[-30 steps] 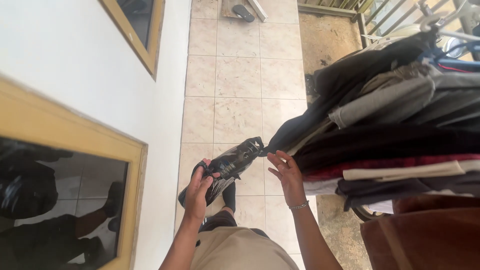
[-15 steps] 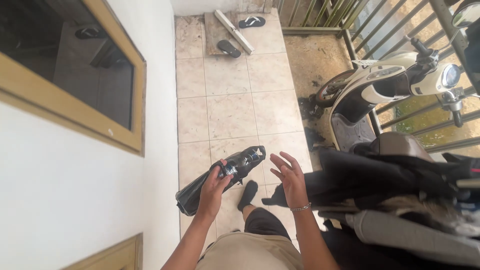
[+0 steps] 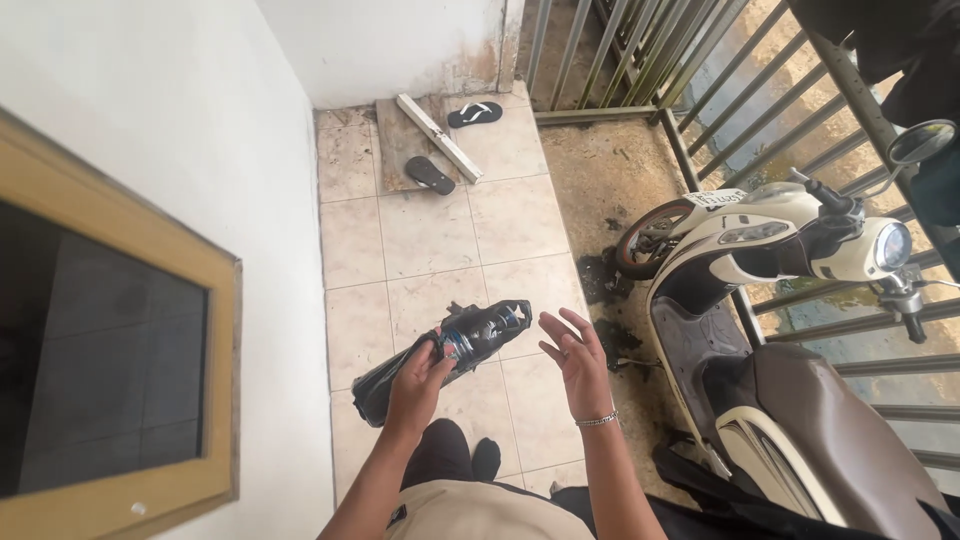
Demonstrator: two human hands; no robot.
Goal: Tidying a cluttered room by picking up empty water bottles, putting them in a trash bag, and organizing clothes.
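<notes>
A black plastic bag [image 3: 445, 355] is being held out over the tiled floor [image 3: 440, 230], in front of the person's body and slightly left of centre. The bag is being kept long and slanted, its crumpled upper end pointing toward the right hand. What is inside cannot be told, though a patch of blue and white is showing through the bag near the gripping fingers. The bag is being grasped around its middle by the left hand [image 3: 418, 380], the fingers being curled tightly about it. The right hand [image 3: 575, 352] is being held open just beside the bag's upper end, fingers spread and nothing being touched; a thin bracelet [image 3: 597, 421] is being worn at the wrist. A cream scooter [image 3: 790, 300] is being kept parked at the right by a metal railing [image 3: 700, 90]. Two dark sandals [image 3: 430, 175] and a pale board [image 3: 438, 137] are lying at the far end of the floor.
</notes>
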